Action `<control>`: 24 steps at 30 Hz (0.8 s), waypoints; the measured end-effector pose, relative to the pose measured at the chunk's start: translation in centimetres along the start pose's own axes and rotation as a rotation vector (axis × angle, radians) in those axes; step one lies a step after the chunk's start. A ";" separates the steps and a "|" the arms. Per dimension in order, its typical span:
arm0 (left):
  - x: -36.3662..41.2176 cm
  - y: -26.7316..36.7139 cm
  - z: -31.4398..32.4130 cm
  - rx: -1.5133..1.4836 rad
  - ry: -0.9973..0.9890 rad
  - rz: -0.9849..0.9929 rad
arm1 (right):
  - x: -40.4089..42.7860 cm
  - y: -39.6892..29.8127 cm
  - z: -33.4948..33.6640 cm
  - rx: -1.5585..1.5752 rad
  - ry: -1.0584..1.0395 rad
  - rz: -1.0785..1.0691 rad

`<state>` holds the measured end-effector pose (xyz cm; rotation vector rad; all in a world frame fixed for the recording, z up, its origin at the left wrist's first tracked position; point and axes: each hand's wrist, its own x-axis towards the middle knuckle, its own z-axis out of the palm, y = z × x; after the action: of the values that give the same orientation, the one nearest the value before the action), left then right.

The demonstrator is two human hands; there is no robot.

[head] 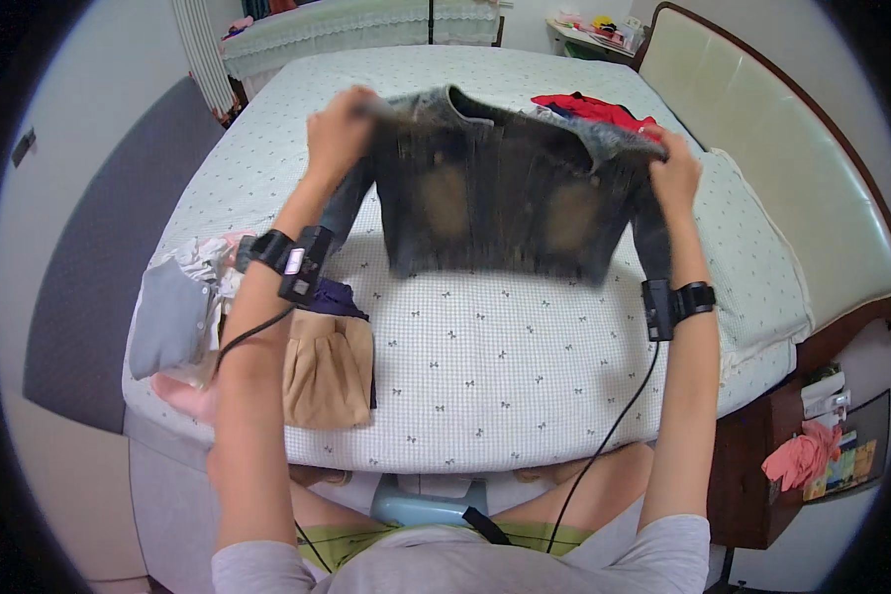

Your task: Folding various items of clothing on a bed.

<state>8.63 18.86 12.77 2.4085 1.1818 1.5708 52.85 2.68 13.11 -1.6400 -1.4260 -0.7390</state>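
A dark denim jacket (497,193) hangs spread between my two hands above the bed, its collar toward the far side and its sleeves dropping at both ends. My left hand (339,137) is closed on one shoulder of the jacket; the fingertips are blurred. With my right hand (674,169) I grip the other shoulder. Two lighter brownish patches show on the blurred body of the jacket. Below my left hand, a tan pleated garment (328,371) lies on the bed, with dark purple cloth (339,299) under and beyond it.
A grey-blue garment (169,319), white cloth and pink cloth (185,399) are piled at the bed's left edge. Red clothing (594,110) lies on the patterned bedspread (490,356) behind the jacket. The headboard (772,134) and a dark wooden cabinet (757,460) stand at the right. Cables hang from both wrist devices.
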 end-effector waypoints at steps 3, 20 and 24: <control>1.7 3.2 -5.1 -0.126 0.147 0.186 | 2.2 -2.9 -5.5 0.032 0.130 -0.060; -25.1 5.1 -4.7 0.216 -0.732 0.640 | -27.1 -6.6 -10.2 -0.106 -0.804 -0.417; -25.6 6.6 -2.4 0.249 -0.581 0.937 | -28.5 -8.9 -8.7 -0.042 -0.666 -0.578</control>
<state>5.32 -2.18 -3.07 3.4791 0.1157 0.6351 39.53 -18.83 -4.95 -1.5829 -2.4353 -0.5396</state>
